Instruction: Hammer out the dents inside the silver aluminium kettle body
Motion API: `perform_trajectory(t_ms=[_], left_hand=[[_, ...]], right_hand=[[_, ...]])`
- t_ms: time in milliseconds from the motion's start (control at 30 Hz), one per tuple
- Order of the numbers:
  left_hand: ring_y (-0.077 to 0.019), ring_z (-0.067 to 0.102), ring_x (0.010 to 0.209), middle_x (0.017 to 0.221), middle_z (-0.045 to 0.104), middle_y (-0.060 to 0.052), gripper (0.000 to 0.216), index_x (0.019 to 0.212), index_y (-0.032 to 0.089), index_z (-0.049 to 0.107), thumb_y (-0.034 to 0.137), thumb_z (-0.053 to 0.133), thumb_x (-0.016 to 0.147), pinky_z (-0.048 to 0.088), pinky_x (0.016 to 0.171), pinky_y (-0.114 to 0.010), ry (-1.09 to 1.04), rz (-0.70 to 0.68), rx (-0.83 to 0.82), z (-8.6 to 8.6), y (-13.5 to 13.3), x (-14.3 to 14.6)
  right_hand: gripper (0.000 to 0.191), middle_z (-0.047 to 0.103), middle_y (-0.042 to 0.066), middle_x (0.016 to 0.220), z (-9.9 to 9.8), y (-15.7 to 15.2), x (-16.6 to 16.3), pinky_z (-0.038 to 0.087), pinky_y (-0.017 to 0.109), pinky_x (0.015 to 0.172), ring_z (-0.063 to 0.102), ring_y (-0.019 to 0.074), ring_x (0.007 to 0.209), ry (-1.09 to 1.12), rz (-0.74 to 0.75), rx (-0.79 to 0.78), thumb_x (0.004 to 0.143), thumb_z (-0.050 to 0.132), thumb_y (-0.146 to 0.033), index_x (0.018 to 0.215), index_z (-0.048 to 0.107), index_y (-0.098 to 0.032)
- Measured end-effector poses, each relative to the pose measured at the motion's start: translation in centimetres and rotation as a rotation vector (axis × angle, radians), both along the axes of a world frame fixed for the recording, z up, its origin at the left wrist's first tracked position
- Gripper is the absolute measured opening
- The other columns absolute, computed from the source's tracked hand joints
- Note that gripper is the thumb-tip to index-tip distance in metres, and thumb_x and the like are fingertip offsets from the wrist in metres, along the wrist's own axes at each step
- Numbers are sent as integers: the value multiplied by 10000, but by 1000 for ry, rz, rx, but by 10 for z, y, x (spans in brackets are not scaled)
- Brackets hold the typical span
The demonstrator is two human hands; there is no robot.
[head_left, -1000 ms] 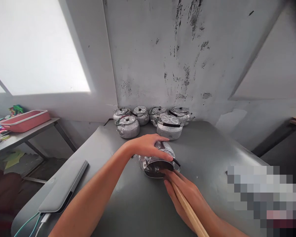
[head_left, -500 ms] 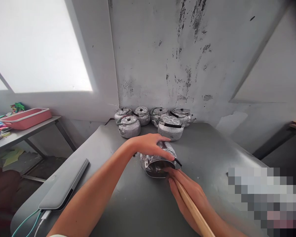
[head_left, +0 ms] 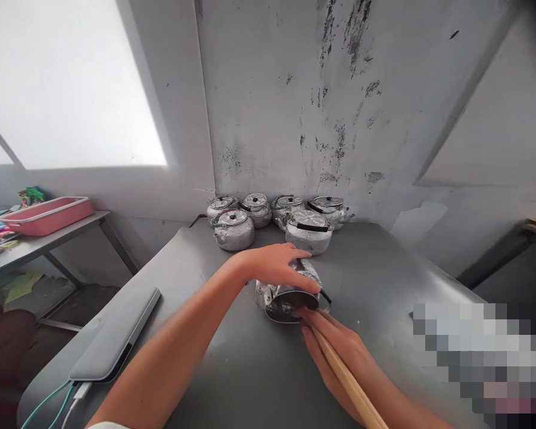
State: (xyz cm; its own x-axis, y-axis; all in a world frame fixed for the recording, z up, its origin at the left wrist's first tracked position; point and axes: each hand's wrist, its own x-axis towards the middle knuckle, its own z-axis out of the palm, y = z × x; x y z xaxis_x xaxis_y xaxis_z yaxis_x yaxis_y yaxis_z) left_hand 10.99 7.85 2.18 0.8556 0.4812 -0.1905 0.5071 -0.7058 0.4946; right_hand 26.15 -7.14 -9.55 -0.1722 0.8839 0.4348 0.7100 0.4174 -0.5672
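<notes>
A silver kettle (head_left: 290, 300) without a lid lies tipped on the grey table, its round mouth facing me. Across its upper side my left hand (head_left: 279, 266) is clasped, thumb near the rim and fingers over the far side. The black handle of the kettle sticks out at the right. My right hand (head_left: 337, 336) is wrapped round a pale wooden stick (head_left: 346, 372), its fingertips at the mouth of the kettle. The stick's front end is hidden by the fingers and the dark inside.
Several lidded silver kettles (head_left: 310, 235) stand behind at the wall. A grey power bank (head_left: 111, 339) with cables lies on the table (head_left: 245, 375) at the left. Beyond it, a pink basket (head_left: 49, 215) sits on a side table. The right corner is pixelated.
My right hand and the stick have shifted slightly left at the kettle's mouth. The left hand and the kettle have moved very slightly right.
</notes>
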Motion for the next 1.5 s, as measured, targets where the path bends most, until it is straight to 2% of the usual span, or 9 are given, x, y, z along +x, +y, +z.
perform_trajectory(t_ms=[400,567,633,767,900,967,1133,1267,1500], left_hand=[[-319,429,1355,1529,397,-61,910,1536,294,319,732,548,772,371,1112,-412,-33,-1,6,0,-2,-4],[-335,329,1427,1608,258,-4,1006,1538,395,265,772,632,681,334,1136,-434,27,-70,-53,4,5,-10],[-328,327,1428,1595,288,6,969,1517,417,309,758,651,676,326,1139,-433,19,-69,-60,3,6,-9],[-292,427,1349,1493,437,4,759,1434,407,469,680,636,746,372,1098,-395,-79,-54,-24,-1,3,-3],[-274,461,1315,1469,457,16,651,1365,395,558,605,660,757,400,1068,-361,-134,-81,-5,-2,1,1],[-284,450,1327,1481,445,26,640,1354,398,567,596,662,753,398,1072,-364,-125,-92,1,-2,0,1],[-318,496,1271,1506,410,37,757,1384,437,511,713,641,690,428,1034,-406,-34,-18,30,-1,-6,2],[-307,500,1262,1456,478,36,662,1343,425,562,626,651,719,440,1011,-382,-43,-19,75,1,-5,0],[-299,481,1301,1460,483,42,647,1320,402,599,616,678,715,413,1048,-357,-35,-75,4,6,-3,-4]], right_hand=[[279,689,94,1064,2,5,6,600,335,812,716,205,866,-44,34,3,990,409,-184,1213,572,-225],[288,660,89,1005,3,2,6,593,355,801,706,226,892,-133,76,0,995,389,-175,1225,555,-221],[291,649,87,990,2,1,6,590,359,769,703,241,901,-176,88,-17,993,387,-169,1229,547,-227],[267,636,83,1022,1,1,5,580,348,774,695,229,917,-139,76,-26,1001,387,-178,1217,531,-241],[196,636,76,1038,1,1,5,568,324,776,685,205,896,-72,73,-26,1003,400,-191,1116,551,-244],[166,639,74,1016,2,-1,3,563,309,765,682,200,880,-41,64,-19,1005,404,-197,1059,555,-238],[144,640,61,965,5,-3,1,552,290,735,672,180,809,7,45,-6,1006,403,-204,1001,544,-233],[164,634,58,973,10,-4,2,540,278,724,660,168,799,16,49,3,1007,392,-193,1020,550,-237],[189,639,16,894,16,-8,-2,517,245,677,631,136,722,66,74,23,1004,397,-176,1017,571,-249]])
